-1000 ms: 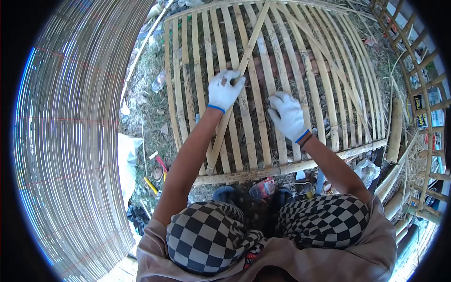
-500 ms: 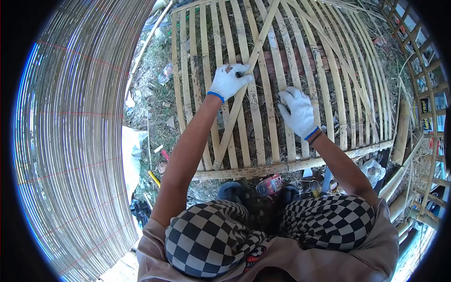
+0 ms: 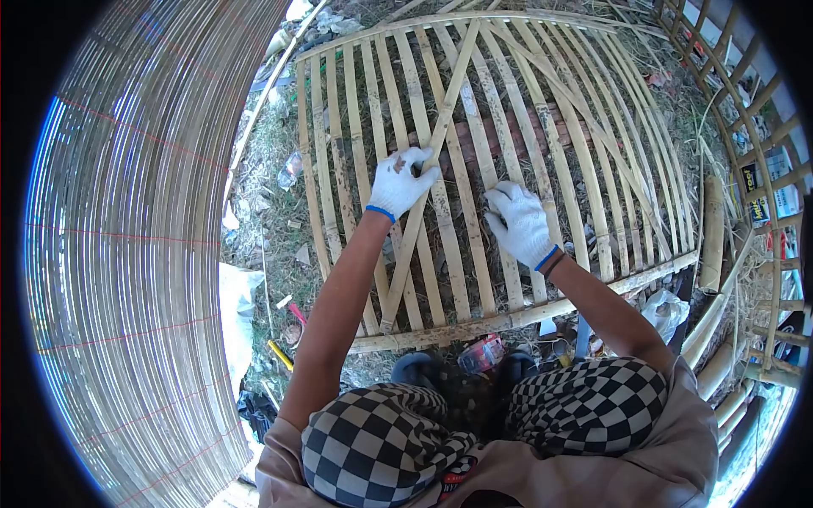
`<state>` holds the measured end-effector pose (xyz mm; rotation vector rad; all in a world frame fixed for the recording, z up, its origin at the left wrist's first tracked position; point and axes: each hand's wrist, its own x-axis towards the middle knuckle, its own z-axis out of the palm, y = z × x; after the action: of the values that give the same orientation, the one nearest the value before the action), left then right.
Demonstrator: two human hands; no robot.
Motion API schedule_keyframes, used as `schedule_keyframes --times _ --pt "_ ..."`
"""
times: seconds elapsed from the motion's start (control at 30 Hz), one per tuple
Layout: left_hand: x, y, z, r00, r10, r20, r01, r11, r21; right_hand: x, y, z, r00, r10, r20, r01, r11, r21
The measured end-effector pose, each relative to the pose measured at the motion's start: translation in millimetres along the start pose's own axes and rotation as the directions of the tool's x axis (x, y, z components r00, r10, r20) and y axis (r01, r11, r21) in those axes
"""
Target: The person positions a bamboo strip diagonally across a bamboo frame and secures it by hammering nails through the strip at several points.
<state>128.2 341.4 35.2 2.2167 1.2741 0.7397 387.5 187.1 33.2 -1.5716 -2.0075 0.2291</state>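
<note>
A panel of pale bamboo slats (image 3: 470, 245) lies in front of me, joined along the near side by a bamboo rail (image 3: 500, 323). Across the slats runs a diagonal bamboo strip (image 3: 455, 89). My left hand (image 3: 400, 184), in a white knit glove with a blue cuff and a brown stain, is closed on that strip, thumb and fingers on either side. To its right, my right hand (image 3: 521, 224), gloved the same way, rests over the slats. Its fingers are slightly bent and its thumb stands apart; it does not appear to grip anything.
A tall screen of thin bamboo sticks (image 3: 127, 254) stands at my left. A pink-handled hammer (image 3: 292, 309) and a yellow-handled tool (image 3: 280, 356) lie beside the panel. Near my feet is a plastic bottle (image 3: 483, 353). Bamboo poles (image 3: 712, 229) and a lattice (image 3: 766, 182) are at right.
The view has tilted, so the panel and both hands sit slightly lower and further left. My left hand keeps its hold on the diagonal strip; my right hand stays over the slats.
</note>
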Motion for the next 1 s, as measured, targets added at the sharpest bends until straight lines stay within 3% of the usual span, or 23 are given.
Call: schedule_keyframes --times 0.37,0.47,0.57,0.87,1.0 --pt "-3 -1 6 0.993 0.074 -0.09 -0.076 0.997 -0.018 0 0 2 1.0 0.003 -0.003 -0.003 1.0 -0.016" --pt "-5 3 5 0.995 0.039 -0.093 -0.048 0.994 -0.098 0 0 2 1.0 -0.01 -0.016 0.01 1.0 -0.02" --pt "-4 5 2 0.999 -0.003 -0.044 0.0 0.997 -0.074 0 -1 1 1.0 -0.005 -0.008 0.005 1.0 -0.017" --pt "-2 2 5 0.991 0.08 -0.105 -0.081 0.997 0.003 2 -32 -8 0.998 0.037 0.044 -0.034 0.997 -0.062" --pt "-4 5 3 0.993 0.068 -0.101 -0.071 0.997 -0.028 -4 -70 -9 0.968 -0.25 -0.006 0.249 0.967 -0.053"
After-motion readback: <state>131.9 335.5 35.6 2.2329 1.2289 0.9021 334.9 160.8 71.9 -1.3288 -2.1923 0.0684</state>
